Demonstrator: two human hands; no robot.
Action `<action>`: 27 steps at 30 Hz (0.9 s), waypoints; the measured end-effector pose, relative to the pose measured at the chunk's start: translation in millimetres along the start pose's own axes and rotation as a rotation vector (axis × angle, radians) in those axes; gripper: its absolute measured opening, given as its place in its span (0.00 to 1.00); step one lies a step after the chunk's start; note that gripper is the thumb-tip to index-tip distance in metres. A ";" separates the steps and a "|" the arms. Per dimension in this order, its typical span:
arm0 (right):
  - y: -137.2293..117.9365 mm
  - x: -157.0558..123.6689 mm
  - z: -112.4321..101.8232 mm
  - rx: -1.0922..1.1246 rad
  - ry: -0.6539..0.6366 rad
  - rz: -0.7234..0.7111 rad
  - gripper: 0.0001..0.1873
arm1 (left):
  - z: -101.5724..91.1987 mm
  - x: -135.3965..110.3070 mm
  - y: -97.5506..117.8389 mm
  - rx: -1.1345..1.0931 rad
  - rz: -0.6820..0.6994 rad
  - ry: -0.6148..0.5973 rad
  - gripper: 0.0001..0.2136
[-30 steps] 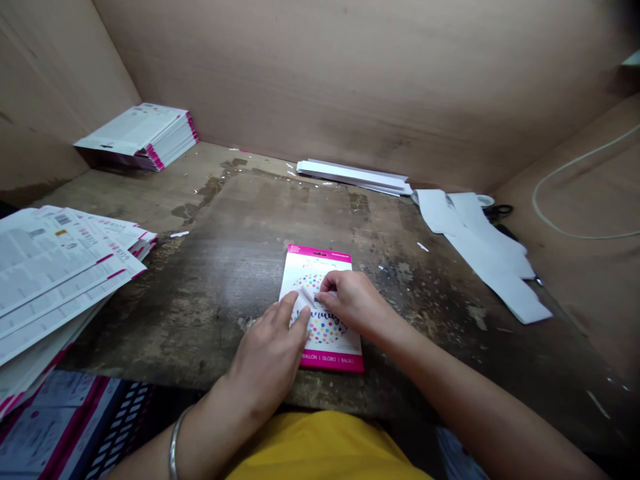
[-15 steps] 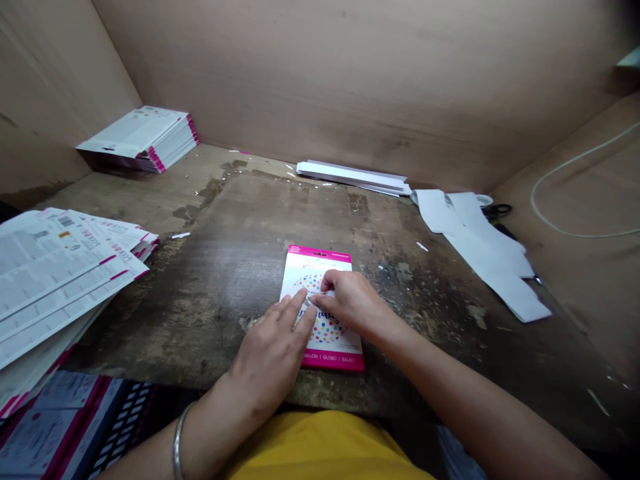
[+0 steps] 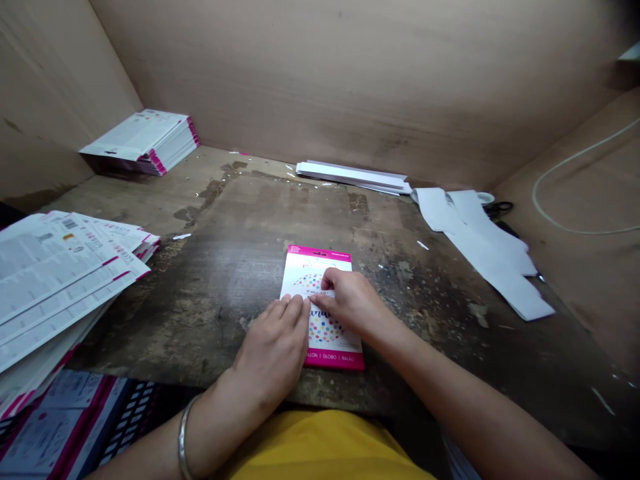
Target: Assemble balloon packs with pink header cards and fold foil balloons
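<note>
The pink-banded balloon card (image 3: 334,345) lies on the scarred wooden bench (image 3: 225,267) just ahead of you, long axis pointing away, footer nearest. Your left hand (image 3: 270,353) rests flat on its near-left part; your right hand (image 3: 353,303) curls onto its middle, pinching or not, you cannot tell. Stacked printed cards (image 3: 55,280) lie well left, white paper strips (image 3: 480,250) well right.

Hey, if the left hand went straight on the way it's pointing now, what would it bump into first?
Most likely the right hand. The left hand rests on the balloon card, and its line runs up across the card to the right hand's fingertips. Depth is hard to judge from this view.
</note>
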State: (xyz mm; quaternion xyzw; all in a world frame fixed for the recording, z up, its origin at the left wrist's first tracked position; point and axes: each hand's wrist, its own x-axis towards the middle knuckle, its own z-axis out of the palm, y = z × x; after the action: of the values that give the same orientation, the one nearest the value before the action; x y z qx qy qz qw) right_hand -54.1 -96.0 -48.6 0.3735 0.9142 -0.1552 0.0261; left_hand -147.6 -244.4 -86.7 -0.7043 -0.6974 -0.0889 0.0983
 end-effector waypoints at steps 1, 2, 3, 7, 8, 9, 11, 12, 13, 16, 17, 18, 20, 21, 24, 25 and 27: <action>-0.5 0.8 -0.3 -0.009 -0.002 0.002 0.15 | 0.4 -0.3 -0.2 -0.003 0.008 -0.017 0.19; -0.9 1.7 -1.0 -0.021 -0.007 0.004 0.17 | 1.0 -0.7 -0.5 -0.008 0.012 -0.033 0.20; -0.7 2.8 -2.1 -0.039 -0.014 0.007 0.18 | 1.8 -1.1 -0.7 -0.015 0.012 -0.045 0.20; 6.9 4.1 -12.7 -0.148 -0.029 0.044 0.22 | 2.6 -1.0 -1.3 -0.045 -0.014 -0.045 0.20; 10.0 2.2 -15.8 -0.174 -0.025 0.065 0.23 | 1.9 -0.5 -1.5 -0.054 -0.019 -0.042 0.20; 12.9 -1.0 -18.1 -0.196 -0.019 0.090 0.22 | 1.0 0.0 -1.6 -0.063 -0.023 -0.043 0.20; 16.8 -12.0 -18.0 -0.221 0.066 0.088 0.17 | -1.2 0.9 -1.7 -0.082 -0.028 -0.052 0.20; 18.0 -19.6 -14.8 -0.224 0.130 0.029 0.15 | -2.1 1.2 -1.7 -0.089 -0.031 -0.058 0.20; 19.2 -28.1 -9.4 -0.220 0.185 -0.070 0.16 | -2.8 1.4 -1.5 -0.096 -0.034 -0.062 0.20; 29.6 -53.5 12.8 -0.194 0.223 -0.332 0.19 | -3.1 0.0 -0.7 -0.120 -0.041 -0.056 0.20; 36.8 -60.1 19.1 -0.193 0.209 -0.321 0.20 | -2.7 -1.1 -0.9 -0.137 -0.040 -0.051 0.20; 45.7 -65.0 23.6 -0.192 0.223 -0.257 0.20 | -2.0 -2.3 -1.8 -0.167 -0.039 -0.044 0.19; 64.4 -69.5 26.9 -0.174 0.330 -0.099 0.21 | -0.6 -3.9 -6.3 -0.287 -0.060 -0.020 0.18; 72.0 -69.3 26.4 -0.155 0.392 -0.049 0.22 | 0.0 -3.4 -10.0 -0.383 -0.109 0.001 0.17; 78.8 -63.3 25.8 -0.106 0.419 -0.052 0.27 | -0.9 6.3 -22.1 -0.816 -0.523 0.083 0.15; 76.1 -61.3 27.9 -0.102 0.381 -0.078 0.29 | -2.7 11.6 -24.8 -1.003 -0.707 0.087 0.18; 68.8 -60.5 36.2 -0.097 0.320 -0.125 0.32 | -8.3 21.7 -26.4 -1.362 -0.987 0.058 0.25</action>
State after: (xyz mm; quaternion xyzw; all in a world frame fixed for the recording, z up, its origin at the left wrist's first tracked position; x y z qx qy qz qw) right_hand 34.5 -101.5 -91.3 0.3340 0.9346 -0.0505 -0.1116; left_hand -173.7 -225.4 -72.6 -0.2213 -0.7165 -0.5412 -0.3805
